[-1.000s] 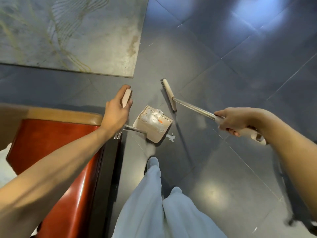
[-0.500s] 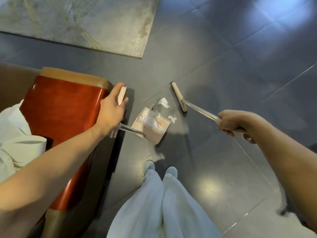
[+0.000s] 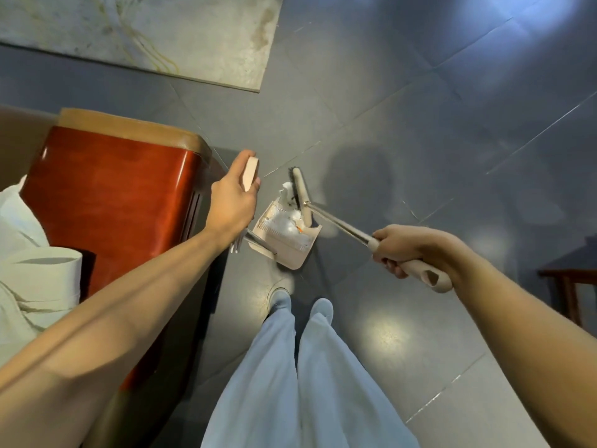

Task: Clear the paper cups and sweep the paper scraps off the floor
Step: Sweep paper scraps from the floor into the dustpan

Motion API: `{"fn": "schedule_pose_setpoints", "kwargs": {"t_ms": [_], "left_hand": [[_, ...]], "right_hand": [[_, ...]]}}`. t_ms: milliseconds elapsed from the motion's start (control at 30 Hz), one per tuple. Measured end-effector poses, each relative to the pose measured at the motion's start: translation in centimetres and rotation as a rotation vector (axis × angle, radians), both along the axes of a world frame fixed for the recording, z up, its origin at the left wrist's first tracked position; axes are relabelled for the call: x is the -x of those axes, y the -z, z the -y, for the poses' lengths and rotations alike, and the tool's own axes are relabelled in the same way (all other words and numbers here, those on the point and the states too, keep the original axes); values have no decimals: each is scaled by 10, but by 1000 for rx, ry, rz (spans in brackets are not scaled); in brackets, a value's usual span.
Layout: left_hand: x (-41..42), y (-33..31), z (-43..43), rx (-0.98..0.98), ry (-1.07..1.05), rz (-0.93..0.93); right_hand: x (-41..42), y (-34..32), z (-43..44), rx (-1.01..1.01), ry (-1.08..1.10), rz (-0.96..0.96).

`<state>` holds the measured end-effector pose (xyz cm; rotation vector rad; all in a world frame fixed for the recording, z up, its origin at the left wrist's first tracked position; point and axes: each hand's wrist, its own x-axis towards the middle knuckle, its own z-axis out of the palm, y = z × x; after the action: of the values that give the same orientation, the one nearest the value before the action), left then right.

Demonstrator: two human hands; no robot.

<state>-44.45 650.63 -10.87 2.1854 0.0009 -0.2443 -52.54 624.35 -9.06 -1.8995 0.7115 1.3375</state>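
Paper scraps [image 3: 284, 218]: white, crumpled, heaped inside a beige dustpan [image 3: 292, 250]. One loose scrap [image 3: 285, 190] sits at the pan's open lip, against the broom head [image 3: 300, 189].

Left hand [image 3: 231, 205]: fingers and thumb curled round the flat beige top of the dustpan handle [image 3: 250, 173]. A metal rod runs from under the wrist down to the pan.

Right hand [image 3: 399, 247]: clamped on the beige grip of the broom [image 3: 336, 221], with the grip's holed end sticking out behind the palm. The shaft slants down to the head, which lies across the pan's mouth. The two hands are well apart, one on each tool.

Floor [image 3: 436, 130]: dark grey glossy tiles carrying pan and broom, with open tile to the right of the pan and beyond it.

Left of the pan: red-brown wooden furniture [image 3: 113, 195] with a tan top edge, close beside the left hand. White cloth [image 3: 29, 273] lies at its left.

Far left: pale marbled slab [image 3: 181, 37], its edge well apart from the pan.

Near side: legs in pale trousers [image 3: 290, 383], shoes [image 3: 281, 299] just behind the pan.

Right edge: dark wooden frame [image 3: 568, 286], well apart from the broom.
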Motion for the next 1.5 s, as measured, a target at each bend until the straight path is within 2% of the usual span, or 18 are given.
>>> {"fn": "schedule_pose_setpoints", "kwargs": {"t_ms": [167,333,533,633,800,900,1167,1333,1500], "left_hand": [[2,1,-6,16,8,-29],[2,0,-16,24,-43,-10],[-9,1,-23,41,-67,35],[-21,4,-25,61,-70,33],[-38,8,-32,16,1,16],[-45,12,-33,29,21,11],[-110,-21,-10,32,-25,194],[-183,-43,30,56,-5,277],[-283,-67,95,43,-30,358]], "right_hand": [[-13,-34,12,32,30,36],[-35,-42,9,108,-52,122],[-50,0,-28,272,-331,212],[-38,18,-55,209,-372,195],[-34,8,-74,90,-373,73],[-41,-8,-74,40,-317,49],[-100,-43,-32,12,-217,159],[-166,-55,18,-54,-47,212],[-252,-74,85,-82,1,269]]}}
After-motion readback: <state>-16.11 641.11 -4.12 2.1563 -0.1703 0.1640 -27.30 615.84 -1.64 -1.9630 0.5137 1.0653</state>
